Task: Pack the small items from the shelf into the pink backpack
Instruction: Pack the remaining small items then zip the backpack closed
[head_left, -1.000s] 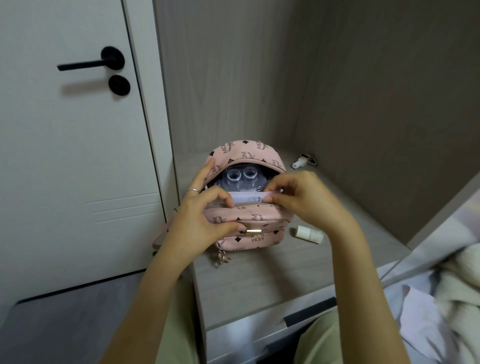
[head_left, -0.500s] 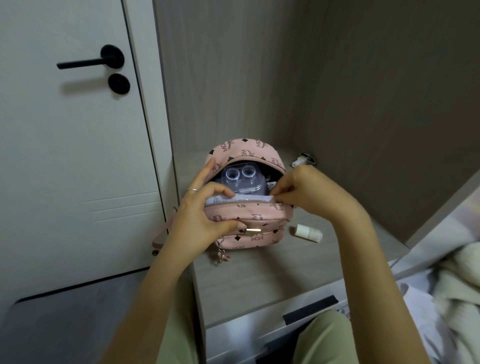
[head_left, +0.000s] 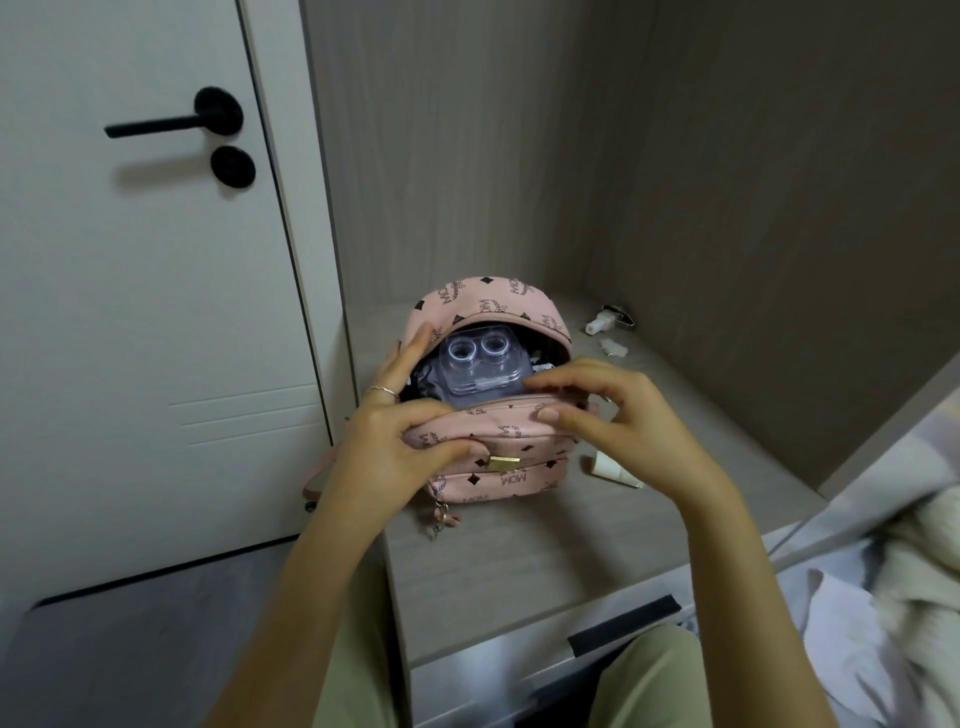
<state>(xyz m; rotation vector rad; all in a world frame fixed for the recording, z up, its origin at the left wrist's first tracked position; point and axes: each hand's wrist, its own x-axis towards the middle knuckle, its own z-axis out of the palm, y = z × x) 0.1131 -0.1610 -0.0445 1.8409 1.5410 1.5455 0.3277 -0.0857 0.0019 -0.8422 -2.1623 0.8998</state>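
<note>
Both left hand (head_left: 387, 460) and right hand (head_left: 621, 434) fingers curled round pink backpack (head_left: 519, 470) rim (clear case (head_left: 480, 371) inside).

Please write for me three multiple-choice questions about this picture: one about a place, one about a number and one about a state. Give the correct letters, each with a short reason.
1. Where does the small white tube lie, relative to the pink patterned backpack?
A. on the grey shelf, to its right
B. inside it
C. on top of it

2. How many round wells does the clear plastic case in the backpack have?
A. one
B. two
C. four

3. What is the state of the backpack's top opening?
A. zipped shut
B. open
C. covered by a cloth

Answers:
1 A: the tube lies on the shelf at the backpack's right side, partly behind the right hand.
2 B: two wells sit side by side.
3 B: the flap is back and the case shows in the opening, while the left hand grips the front.
</note>
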